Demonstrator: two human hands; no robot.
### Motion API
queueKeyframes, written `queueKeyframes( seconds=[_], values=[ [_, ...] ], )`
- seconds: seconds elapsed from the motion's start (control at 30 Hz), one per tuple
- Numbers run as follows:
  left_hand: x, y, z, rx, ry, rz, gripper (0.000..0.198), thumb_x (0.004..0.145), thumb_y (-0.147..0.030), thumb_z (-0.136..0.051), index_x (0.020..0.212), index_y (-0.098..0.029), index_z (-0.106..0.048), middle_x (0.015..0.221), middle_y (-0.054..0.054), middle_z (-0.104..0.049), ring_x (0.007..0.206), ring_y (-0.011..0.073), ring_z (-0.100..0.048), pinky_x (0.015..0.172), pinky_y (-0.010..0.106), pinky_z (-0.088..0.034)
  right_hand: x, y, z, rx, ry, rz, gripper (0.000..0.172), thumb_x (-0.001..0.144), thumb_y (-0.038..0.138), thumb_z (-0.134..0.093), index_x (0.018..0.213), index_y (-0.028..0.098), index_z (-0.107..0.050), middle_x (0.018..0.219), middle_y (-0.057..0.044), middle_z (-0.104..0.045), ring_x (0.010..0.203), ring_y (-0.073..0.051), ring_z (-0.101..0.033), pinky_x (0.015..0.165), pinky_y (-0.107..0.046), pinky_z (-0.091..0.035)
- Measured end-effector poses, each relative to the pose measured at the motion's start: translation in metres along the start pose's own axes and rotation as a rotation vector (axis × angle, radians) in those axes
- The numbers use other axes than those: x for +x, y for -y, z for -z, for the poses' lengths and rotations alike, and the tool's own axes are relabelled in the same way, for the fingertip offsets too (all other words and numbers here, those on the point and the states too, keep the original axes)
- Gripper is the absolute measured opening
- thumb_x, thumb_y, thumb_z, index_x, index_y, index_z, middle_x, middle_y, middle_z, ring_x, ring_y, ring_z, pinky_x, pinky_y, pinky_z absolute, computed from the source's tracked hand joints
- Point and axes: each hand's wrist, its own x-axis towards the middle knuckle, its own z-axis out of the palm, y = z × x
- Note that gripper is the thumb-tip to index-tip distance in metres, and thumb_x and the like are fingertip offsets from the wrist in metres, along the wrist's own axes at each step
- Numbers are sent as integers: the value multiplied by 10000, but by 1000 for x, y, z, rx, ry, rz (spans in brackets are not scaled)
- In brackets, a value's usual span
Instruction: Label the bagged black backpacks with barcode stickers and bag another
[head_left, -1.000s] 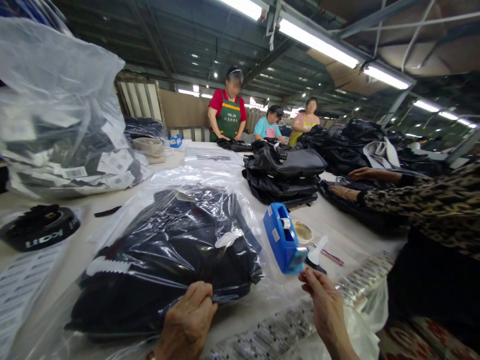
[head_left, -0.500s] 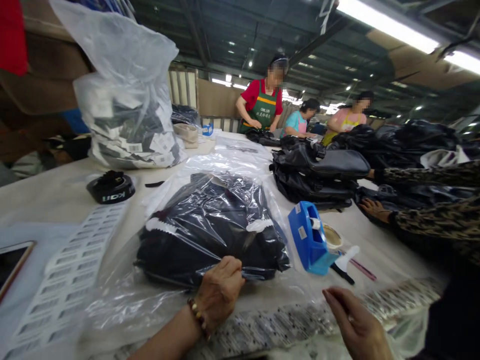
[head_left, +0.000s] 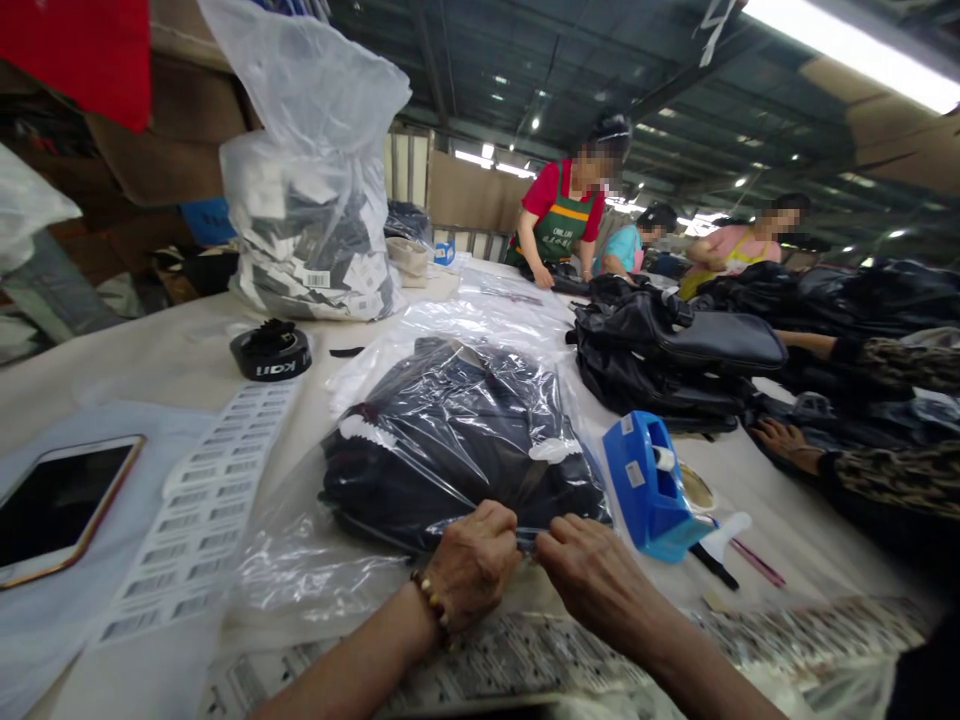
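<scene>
A dark folded garment in a clear plastic bag (head_left: 457, 440) lies on the table in front of me. My left hand (head_left: 472, 565), with a bead bracelet at the wrist, is curled and pinches the bag's near edge. My right hand (head_left: 592, 580) meets it from the right, fingers closed on the same edge of the bag. Just right of the bag stands a blue tape dispenser (head_left: 649, 485).
A sheet of barcode labels (head_left: 202, 500) and a phone (head_left: 60, 505) lie at left. A black belt roll (head_left: 271, 352) and a large plastic sack (head_left: 315, 200) sit behind. Black bags (head_left: 675, 350) are stacked at right. A co-worker's hand (head_left: 784, 440) rests at right; three people stand at the far end.
My right hand has moved left from near the tape dispenser to the bag's near edge, joining my left hand. The view has swung to the left, bringing the phone into sight.
</scene>
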Motion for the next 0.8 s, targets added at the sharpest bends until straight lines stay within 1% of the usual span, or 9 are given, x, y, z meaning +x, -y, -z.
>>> queueKeyframes(
  seconds=[0.13,0.23,0.3,0.4,0.5,0.6,0.7,0.8],
  values=[
    [-1,1,-3,-9,-36,-16,164,818,-106,-467,666,-164,-491,764,31,-560,744,167,-498,568,250,-475,11,-2,3,-10,73,-33,187,764,46,-542,679,212,-535,657,9,-566,592,-140,-516,545,-286,-273],
    [-2,2,-5,-23,-43,-22,177,820,-86,-449,664,-157,-492,756,34,-548,740,165,-481,576,247,-474,18,1,7,-28,143,-134,131,771,145,-616,679,214,-554,664,5,-598,632,-158,-574,561,-288,-293],
    [-3,3,-6,-31,-25,-18,173,821,-80,-441,674,-153,-498,757,37,-544,740,165,-477,571,244,-471,21,3,9,-51,189,-193,113,759,187,-645,679,211,-568,670,-3,-616,674,-173,-601,576,-285,-306],
    [-3,3,-6,-36,8,-5,175,824,-86,-435,675,-151,-498,760,38,-542,742,165,-477,570,243,-473,27,6,13,-70,249,-227,97,761,185,-631,682,204,-578,693,-14,-635,726,-183,-617,595,-278,-323],
    [-5,4,-6,-42,29,11,176,830,-86,-426,683,-150,-499,775,37,-547,755,164,-482,575,242,-477,32,6,17,-69,272,-271,63,741,187,-646,741,201,-585,705,-25,-646,754,-205,-621,619,-285,-348],
    [-6,5,-7,-51,48,14,175,831,-83,-422,688,-150,-498,776,38,-547,759,167,-487,583,247,-483,36,-1,19,-73,245,-302,189,695,253,-717,807,194,-576,726,-39,-655,784,-228,-616,646,-295,-370],
    [-6,6,-8,-50,75,19,153,819,-80,-444,698,-156,-498,782,35,-547,765,165,-488,603,252,-489,40,-14,19,-56,228,-287,291,644,331,-775,791,196,-563,763,-41,-658,814,-232,-610,635,-283,-367],
    [-5,7,-6,-55,97,34,121,799,-75,-473,716,-159,-499,807,32,-557,777,162,-494,597,246,-488,40,-30,18,-20,249,-293,262,668,329,-760,772,200,-558,723,-19,-640,733,-194,-602,568,-253,-329]
  ],
)
